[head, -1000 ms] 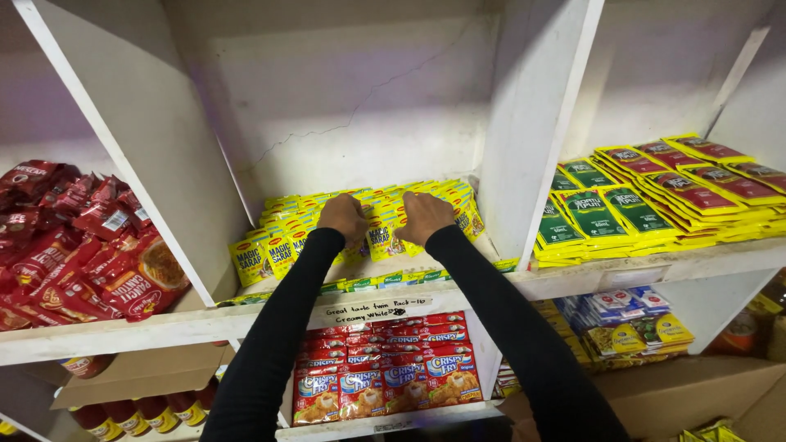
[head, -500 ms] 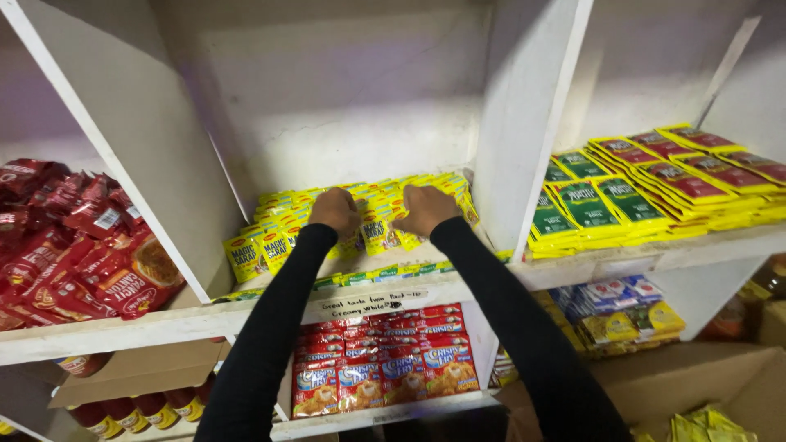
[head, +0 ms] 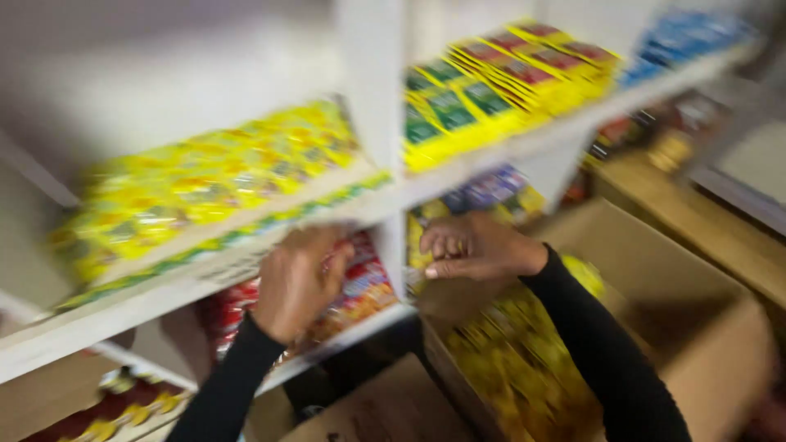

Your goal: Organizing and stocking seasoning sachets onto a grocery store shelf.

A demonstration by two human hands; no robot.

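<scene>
The view is blurred by motion. My left hand (head: 299, 282) hangs in front of the red packets (head: 364, 290) on the lower shelf, fingers curled; blur hides whether it holds anything. My right hand (head: 479, 245) hovers palm down, fingers bent and apart, over an open cardboard box (head: 729, 344) that holds yellow packets (head: 516, 368). It looks empty. Above both hands, rows of yellow packets (head: 205, 184) lie on the white shelf (head: 270, 241). Both arms wear black sleeves.
A white upright (head: 368, 90) splits the shelving. To its right lie green and red packets (head: 491, 90), with blue ones (head: 688, 37) further right. Blue and yellow packets (head: 491, 192) sit below them. A second cardboard box (head: 385, 409) is at the bottom middle.
Both hands have come down off the yellow packets on the shelf to the lower shelf level. The camera has swung right and down, so the cardboard box now shows.
</scene>
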